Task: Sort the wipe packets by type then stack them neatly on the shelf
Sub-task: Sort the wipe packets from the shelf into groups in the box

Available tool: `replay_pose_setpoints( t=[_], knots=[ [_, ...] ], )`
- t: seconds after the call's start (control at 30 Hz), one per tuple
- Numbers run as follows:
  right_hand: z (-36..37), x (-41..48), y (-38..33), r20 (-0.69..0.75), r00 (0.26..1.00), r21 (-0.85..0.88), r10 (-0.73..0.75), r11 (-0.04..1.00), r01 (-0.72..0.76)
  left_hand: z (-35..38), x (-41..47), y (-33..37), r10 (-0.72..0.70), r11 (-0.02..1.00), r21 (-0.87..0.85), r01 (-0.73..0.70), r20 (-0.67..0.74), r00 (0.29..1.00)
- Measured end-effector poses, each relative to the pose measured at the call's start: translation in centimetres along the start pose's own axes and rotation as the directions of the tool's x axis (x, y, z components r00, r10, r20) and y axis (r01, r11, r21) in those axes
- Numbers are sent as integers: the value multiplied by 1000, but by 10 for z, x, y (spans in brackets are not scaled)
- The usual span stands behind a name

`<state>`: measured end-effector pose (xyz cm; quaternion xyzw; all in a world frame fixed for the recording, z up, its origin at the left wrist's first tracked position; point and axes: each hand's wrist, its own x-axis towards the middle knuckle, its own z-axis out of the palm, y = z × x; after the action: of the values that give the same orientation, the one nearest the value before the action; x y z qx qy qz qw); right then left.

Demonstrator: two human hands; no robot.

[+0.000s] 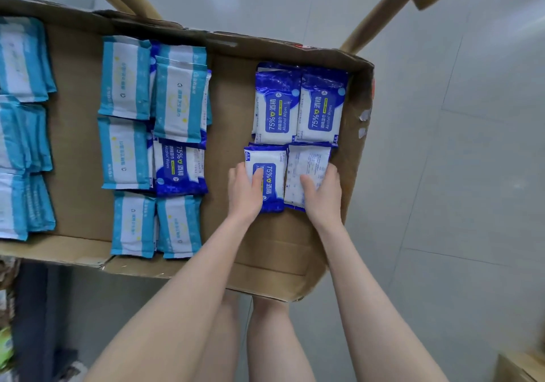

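Note:
On the cardboard shelf (230,110), dark blue 75% alcohol wipe packets form a block at the right: two far stacks (298,110) and two near ones. My left hand (246,192) grips the near left packet (272,160), face up. My right hand (323,192) grips the near right packet (308,166), which lies back side up. In the middle lie light blue and white packets (125,77) in two columns, with a dark blue packet (180,169) among them. More light blue packets (22,60) are stacked at the far left.
The shelf's raised cardboard walls run along the back and the right side (358,133). Wooden legs (380,18) rise behind it. A bare strip of cardboard separates the middle and right groups. Grey tiled floor lies to the right, and my legs are below.

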<state>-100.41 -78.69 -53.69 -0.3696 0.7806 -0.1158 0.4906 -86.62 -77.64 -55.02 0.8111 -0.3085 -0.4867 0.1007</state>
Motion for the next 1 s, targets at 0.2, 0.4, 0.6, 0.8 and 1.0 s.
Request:
replay_pose_setpoints(
  t=[0.2,0.4,0.6,0.8,1.0],
  knots=[
    [14,-12,1,-79,989,-264,-126,959,101,-7,2,-1,44,986,163,-36,-47,998],
    [11,-21,1,-47,983,-508,-177,852,129,-28,-1,-1,133,948,271,-166,138,982],
    [0,-39,-16,36,977,-609,-209,771,188,-61,-14,2,205,878,386,-283,232,951],
    [8,-62,-64,98,936,-497,-337,798,339,-119,-35,8,353,842,395,-367,111,929],
    [52,-93,-122,98,864,-439,-494,758,483,-199,-36,-10,431,864,312,-395,-56,900]
  ],
)
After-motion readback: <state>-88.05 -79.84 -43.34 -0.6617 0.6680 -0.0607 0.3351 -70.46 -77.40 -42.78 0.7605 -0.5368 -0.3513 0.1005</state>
